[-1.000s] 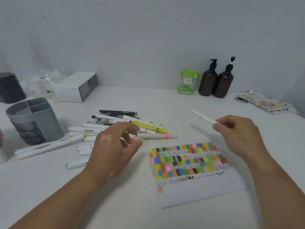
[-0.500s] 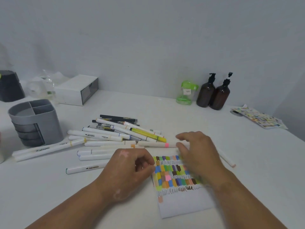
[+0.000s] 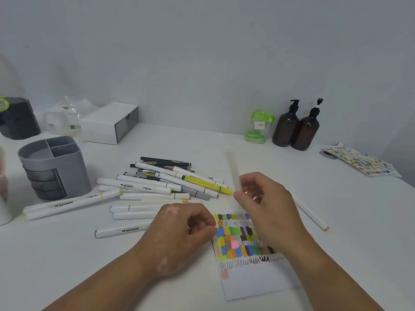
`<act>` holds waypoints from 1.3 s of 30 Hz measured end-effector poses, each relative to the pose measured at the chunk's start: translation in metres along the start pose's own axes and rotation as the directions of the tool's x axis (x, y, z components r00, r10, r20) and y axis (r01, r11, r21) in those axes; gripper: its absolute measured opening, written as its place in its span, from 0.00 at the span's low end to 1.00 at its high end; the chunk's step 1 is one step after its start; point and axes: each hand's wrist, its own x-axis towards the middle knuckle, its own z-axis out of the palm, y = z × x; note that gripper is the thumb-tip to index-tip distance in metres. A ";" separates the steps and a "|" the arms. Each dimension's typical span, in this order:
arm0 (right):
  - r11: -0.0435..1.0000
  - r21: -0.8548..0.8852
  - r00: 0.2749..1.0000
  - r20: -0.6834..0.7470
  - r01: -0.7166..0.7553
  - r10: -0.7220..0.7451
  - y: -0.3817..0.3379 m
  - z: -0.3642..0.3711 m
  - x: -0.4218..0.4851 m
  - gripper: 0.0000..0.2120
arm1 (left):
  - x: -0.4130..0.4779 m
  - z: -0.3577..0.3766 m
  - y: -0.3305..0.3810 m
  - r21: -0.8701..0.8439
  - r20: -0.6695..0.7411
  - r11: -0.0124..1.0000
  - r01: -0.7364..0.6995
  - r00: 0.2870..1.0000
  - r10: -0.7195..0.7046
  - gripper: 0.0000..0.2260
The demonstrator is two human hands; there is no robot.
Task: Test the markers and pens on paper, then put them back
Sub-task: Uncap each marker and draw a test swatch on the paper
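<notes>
My right hand [image 3: 267,205] grips a white marker [image 3: 233,171] above the top edge of the test paper [image 3: 253,281]; the marker points up and is motion-blurred, with a bit of pink showing between the fingers. The paper carries rows of colour swatches and scribbles. At the paper's left edge sits my left hand [image 3: 179,232] with its fingers curled, and nothing shows in it. A pile of white markers and dark pens [image 3: 157,187] lies to the left of my hands. One white marker with a peach tip [image 3: 312,214] lies alone to the right of the paper.
A grey divided pen holder [image 3: 51,167] stands at the left. Along the back wall are a white drawer box [image 3: 110,122], a green container [image 3: 258,126] and two brown pump bottles [image 3: 294,129]. Another swatch sheet [image 3: 361,162] lies far right.
My right hand set its earlier marker down right of the paper, then lifted the pink-banded marker from the pile's front. My left hand moved from the pile to the paper's left edge.
</notes>
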 end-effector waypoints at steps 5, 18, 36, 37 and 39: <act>0.697 0.613 0.916 0.364 -0.372 0.168 -0.012 -0.007 -0.022 0.03 | -0.003 0.001 0.006 -0.036 -0.051 0.999 -0.013 0.999 0.012 0.08; 0.834 0.519 0.922 0.386 -0.187 -0.034 -0.014 -0.010 -0.023 0.03 | -0.004 0.002 0.013 0.030 0.099 0.995 -0.093 0.991 0.090 0.09; 0.800 0.587 0.926 0.358 -0.124 -0.119 -0.022 -0.007 -0.028 0.07 | -0.006 0.011 0.019 0.096 0.039 0.971 -0.218 0.976 0.215 0.14; 0.815 0.571 0.937 0.331 -0.104 -0.112 -0.021 -0.009 -0.027 0.07 | -0.006 0.011 0.019 0.117 0.043 0.971 -0.208 0.978 0.205 0.14; 0.793 0.596 0.973 0.230 -0.128 -0.016 -0.015 -0.016 -0.021 0.07 | -0.005 0.009 0.017 0.206 0.064 0.966 -0.154 0.988 0.144 0.21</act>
